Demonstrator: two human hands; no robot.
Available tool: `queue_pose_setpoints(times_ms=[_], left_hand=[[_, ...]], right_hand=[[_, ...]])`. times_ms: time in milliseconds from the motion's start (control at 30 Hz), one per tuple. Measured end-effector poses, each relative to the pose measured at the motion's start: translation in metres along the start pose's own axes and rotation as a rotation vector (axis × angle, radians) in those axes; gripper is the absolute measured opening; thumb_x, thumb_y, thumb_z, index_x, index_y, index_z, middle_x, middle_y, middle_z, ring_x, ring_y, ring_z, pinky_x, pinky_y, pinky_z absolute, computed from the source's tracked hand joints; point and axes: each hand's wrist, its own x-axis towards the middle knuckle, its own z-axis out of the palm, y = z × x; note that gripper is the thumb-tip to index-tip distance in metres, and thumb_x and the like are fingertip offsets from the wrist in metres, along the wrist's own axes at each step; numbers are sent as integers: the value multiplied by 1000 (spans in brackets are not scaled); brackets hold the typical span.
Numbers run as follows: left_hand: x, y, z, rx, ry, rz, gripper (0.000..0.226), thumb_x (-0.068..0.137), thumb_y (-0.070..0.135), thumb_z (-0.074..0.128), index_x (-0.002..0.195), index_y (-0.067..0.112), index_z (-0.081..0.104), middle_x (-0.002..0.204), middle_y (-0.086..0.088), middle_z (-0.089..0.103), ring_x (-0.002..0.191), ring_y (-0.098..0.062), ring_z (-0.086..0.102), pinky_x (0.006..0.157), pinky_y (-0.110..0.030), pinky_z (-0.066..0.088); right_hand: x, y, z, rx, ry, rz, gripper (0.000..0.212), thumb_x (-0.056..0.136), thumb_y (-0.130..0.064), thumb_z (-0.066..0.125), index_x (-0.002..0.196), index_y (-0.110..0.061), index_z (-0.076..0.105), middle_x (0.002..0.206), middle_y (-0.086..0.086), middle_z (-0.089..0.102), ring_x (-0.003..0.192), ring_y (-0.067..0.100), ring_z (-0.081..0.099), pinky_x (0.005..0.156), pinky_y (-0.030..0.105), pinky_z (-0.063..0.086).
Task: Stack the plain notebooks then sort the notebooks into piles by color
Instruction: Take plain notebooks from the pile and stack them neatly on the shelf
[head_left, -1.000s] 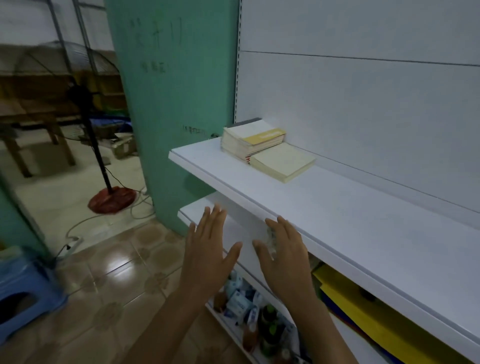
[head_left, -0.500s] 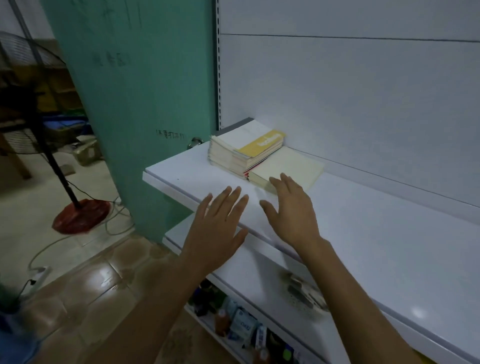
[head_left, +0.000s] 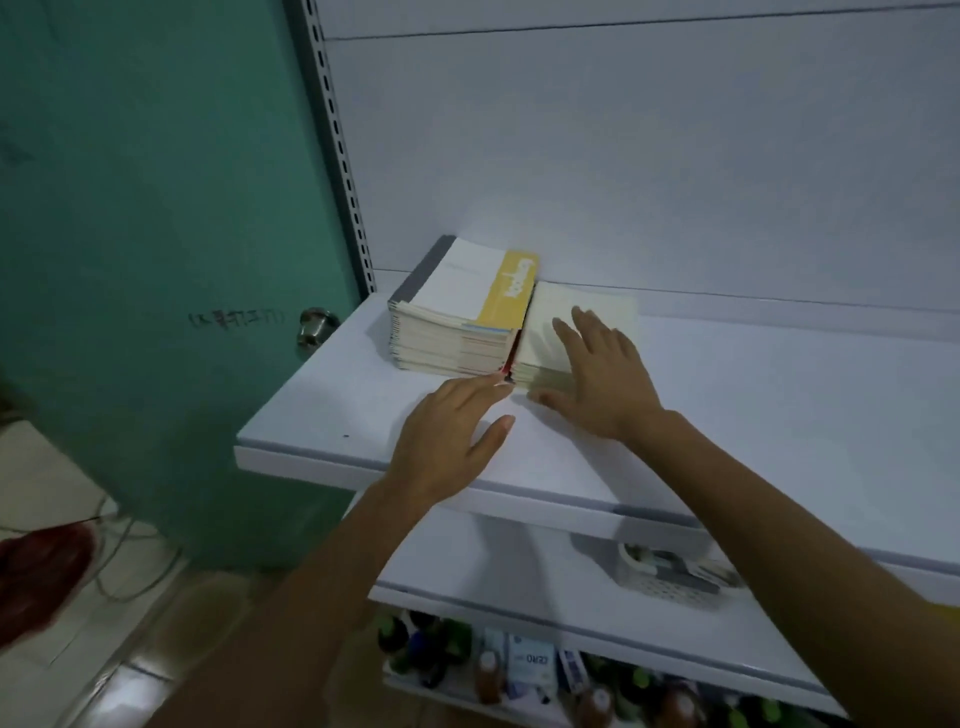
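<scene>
Two piles of notebooks lie side by side at the back left of the white top shelf. The taller pile has a white cover with a yellow band on top and mixed coloured spines. Touching its right side is a lower pile of plain cream notebooks. My right hand lies flat on the cream pile, fingers spread, thumb at its front edge. My left hand rests open on the shelf, its fingertips at the front corner where the two piles meet.
A teal door with a metal knob stands left of the shelf. The lower shelf carries a small white basket. Bottles and boxes fill the bottom shelf. A red fan base and cables lie on the floor.
Both hands rose from below the shelf edge and reached forward. My right hand has landed on the cream pile; my left has come to the piles' front corner. The view moved closer.
</scene>
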Motion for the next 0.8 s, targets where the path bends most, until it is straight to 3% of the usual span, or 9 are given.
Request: queue_pose_setpoints(times_ms=[133,267,367,467,533,567,667,733,800], left_hand=[[2,-8,2,-118,-49,-8,47,91,51,43,127,24,58,131,5,56,122,-10,46,100,-24,36],[4,-8,-3,-338,-67,-190,35,90,47,52,117,26,62,109,9,67,102,-10,59,89,-26,46],[6,-7,-6,-389,-75,-189,25,91,49,51,102,31,66,92,13,69,88,-8,62,78,-27,49],[8,-7,-9,-416,-147,-236,55,85,70,33,97,30,68,94,13,71,89,-6,61,78,-26,45],[15,-3,-13,-591,-297,-334,82,74,85,16,96,29,72,90,13,73,92,-6,63,85,-29,44],[20,1,-16,-769,-367,-397,84,75,86,16,96,27,72,86,10,74,89,-8,65,86,-29,45],[38,15,-25,-1136,-485,-525,47,91,58,42,105,21,67,89,-3,74,75,-13,69,65,-21,53],[45,22,-26,-1074,-549,-502,26,93,42,53,99,20,67,89,3,73,71,-5,66,55,-9,47],[46,26,-21,-1000,-557,-503,19,95,31,52,101,20,66,83,11,67,68,1,59,47,-6,41]], right_hand=[[1,-3,24,-30,-74,108,82,90,-67,31,152,-20,6,160,1,5,147,18,1,118,41,1],[-15,-13,27,14,36,145,59,97,-46,37,149,-20,25,157,0,22,145,20,16,117,39,10],[-33,-27,26,164,160,198,52,96,-40,31,140,-17,43,145,5,45,134,26,39,110,41,28],[-55,-47,24,432,320,293,50,96,-43,29,134,-18,51,129,3,58,112,22,54,95,42,43],[-67,-59,29,409,400,320,46,98,-41,30,133,-19,52,131,2,58,116,21,54,98,43,43],[-73,-63,33,324,436,304,45,99,-38,31,133,-18,53,133,3,57,121,23,53,101,42,42],[-80,-69,44,55,562,150,39,96,-27,41,127,-12,58,130,6,60,122,23,54,96,36,42],[-79,-68,46,17,606,119,37,96,-22,43,126,-9,59,128,7,61,121,22,55,94,34,43],[-78,-68,46,3,611,114,39,98,-24,39,127,-8,58,131,8,59,122,22,54,95,33,42]])
